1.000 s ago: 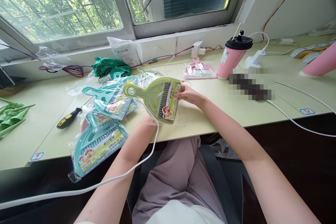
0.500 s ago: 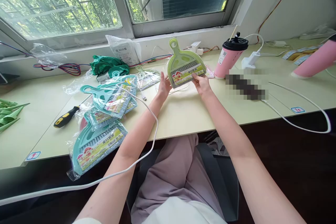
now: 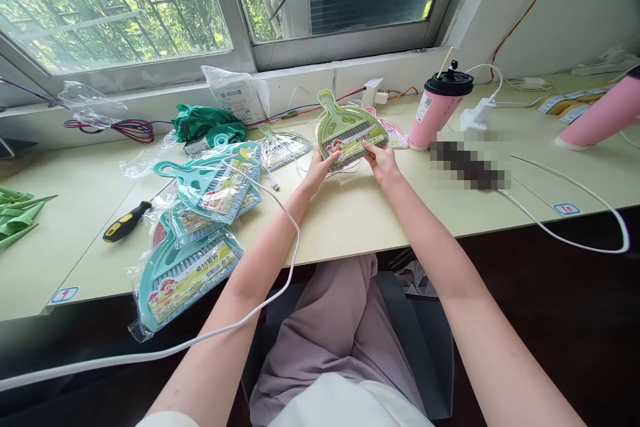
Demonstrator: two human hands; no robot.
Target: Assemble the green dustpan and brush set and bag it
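Note:
A light green mini dustpan-and-brush set point(image 3: 345, 127) in a clear wrapper is held low over the desk, handle pointing away from me. My left hand point(image 3: 318, 169) grips its lower left edge and my right hand point(image 3: 379, 159) grips its lower right edge, fingers closed on the wrapper. A pink set point(image 3: 395, 135) lies just behind it on the desk. Several teal sets point(image 3: 213, 180) are piled to the left, one point(image 3: 186, 278) hanging over the desk's front edge.
A pink cup with a black lid point(image 3: 439, 111) stands to the right of my hands. A white cable point(image 3: 280, 227) drapes over my left forearm. A yellow-and-black screwdriver point(image 3: 126, 221), green plastic pieces point(image 3: 20, 212) and crumpled bags point(image 3: 205, 123) sit at the left.
Both hands carried the green set from the middle of the desk to the back, turned its handle away, then lowered it toward the desk by the pink set.

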